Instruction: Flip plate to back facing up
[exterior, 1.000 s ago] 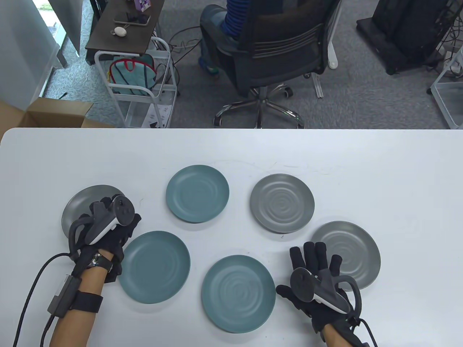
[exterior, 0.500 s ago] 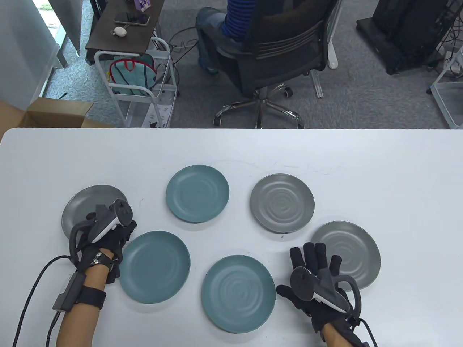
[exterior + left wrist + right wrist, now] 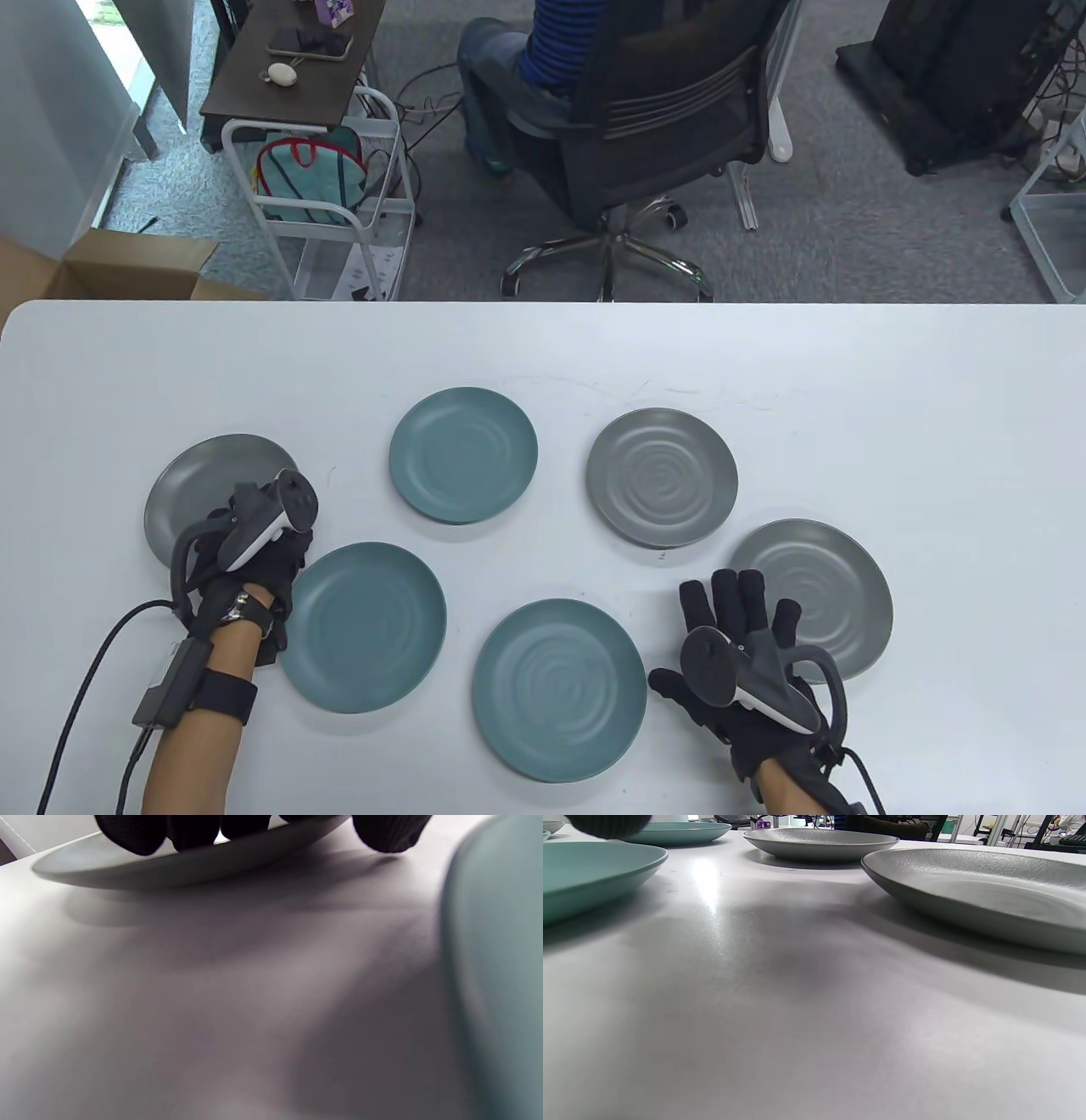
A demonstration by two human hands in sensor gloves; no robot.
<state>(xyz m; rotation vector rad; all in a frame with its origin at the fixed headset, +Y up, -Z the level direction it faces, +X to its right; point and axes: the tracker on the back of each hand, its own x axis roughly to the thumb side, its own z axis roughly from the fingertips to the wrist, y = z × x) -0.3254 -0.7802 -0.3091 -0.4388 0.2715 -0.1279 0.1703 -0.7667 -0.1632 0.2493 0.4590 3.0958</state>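
Note:
Several plates lie face up on the white table. My left hand is at the near right rim of the far-left grey plate. In the left wrist view its fingertips curl over that plate's rim, the thumb sits beside it, and the near edge looks slightly raised. My right hand lies flat and open on the table, fingers spread, beside the right grey plate and touching no plate.
Teal plates lie at the near left, the near middle and the far middle. Another grey plate lies at the far right. An office chair with a seated person stands behind the table.
My left hand has drawn back a little and its fingers have curled onto the far-left grey plate's rim. My right hand and the other plates have not moved.

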